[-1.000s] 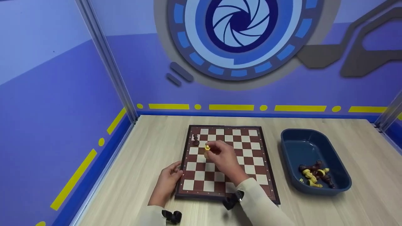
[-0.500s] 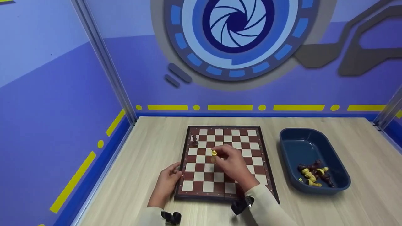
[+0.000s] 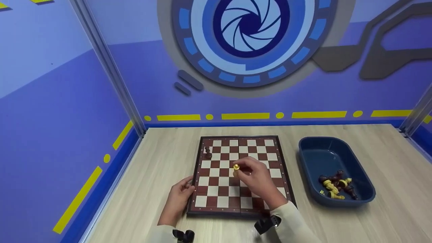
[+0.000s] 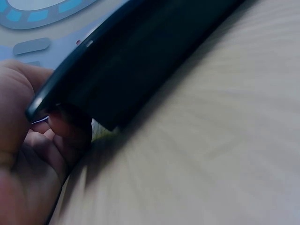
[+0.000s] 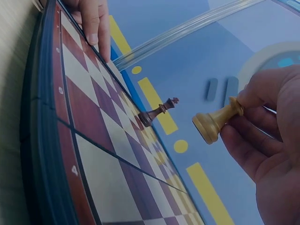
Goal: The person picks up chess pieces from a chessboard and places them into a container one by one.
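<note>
My right hand (image 3: 258, 177) pinches a yellow chess piece (image 5: 213, 123) between thumb and fingertips, above the middle of the chessboard (image 3: 216, 191). In the right wrist view the piece is tilted, its wide base pointing away from the fingers, with a gap between base and board. Fingers partly cover its top. My left hand (image 3: 178, 197) grips the board's left edge; the left wrist view shows fingers (image 4: 70, 129) curled beneath the dark rim. A dark brown king (image 5: 159, 112) stands upright on a square near the board's far left corner.
Right of the board is a dark blue tray (image 3: 315, 158) holding several yellow and dark brown chess pieces (image 3: 332, 187) in its near end. Blue printed walls (image 3: 182, 101) close off the table's back and left side. Light wood tabletop (image 3: 153, 162) surrounds the board.
My right hand has moved right and a little nearer with the yellow piece, from beside the dark king to over the board's middle. The left hand stays at the board's edge.
</note>
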Motion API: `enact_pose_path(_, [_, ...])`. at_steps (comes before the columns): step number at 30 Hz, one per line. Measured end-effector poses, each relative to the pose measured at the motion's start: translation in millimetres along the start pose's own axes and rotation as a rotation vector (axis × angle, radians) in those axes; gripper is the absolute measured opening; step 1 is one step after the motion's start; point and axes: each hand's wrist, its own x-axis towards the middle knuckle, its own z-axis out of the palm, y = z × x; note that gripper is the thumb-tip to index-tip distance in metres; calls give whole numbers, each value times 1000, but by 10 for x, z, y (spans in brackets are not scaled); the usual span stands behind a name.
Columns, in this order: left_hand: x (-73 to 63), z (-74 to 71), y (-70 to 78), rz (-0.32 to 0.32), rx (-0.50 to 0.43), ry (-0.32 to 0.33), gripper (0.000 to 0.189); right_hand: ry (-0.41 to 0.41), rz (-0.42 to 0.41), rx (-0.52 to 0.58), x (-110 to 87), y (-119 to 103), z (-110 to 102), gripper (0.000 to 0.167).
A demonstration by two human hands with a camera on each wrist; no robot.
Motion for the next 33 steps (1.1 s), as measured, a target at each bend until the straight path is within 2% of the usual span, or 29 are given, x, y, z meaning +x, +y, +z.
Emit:
enact_pose_path(7, [-14,20,-21,-3,-11,-4,45,25,-41,-22,-22,23,-97,22])
enact_pose_path(12, [-38,12,-17,-24,-36,-11,46,56,-32,-35,-36,30,-158,22])
enact_pose_path(20, [-36,-8,-15,-31,-13,4,46,116,-30,-48,-40,64,-274,24])
enact_pose_path(26, [-22,2,-3,-45,-16,-6,44,145,-32,-31,-36,60,-404,21])
enact_pose_path(33, [5,21,3,-42,-29,15,44,200,-8,-31,-8,98,-588,21])
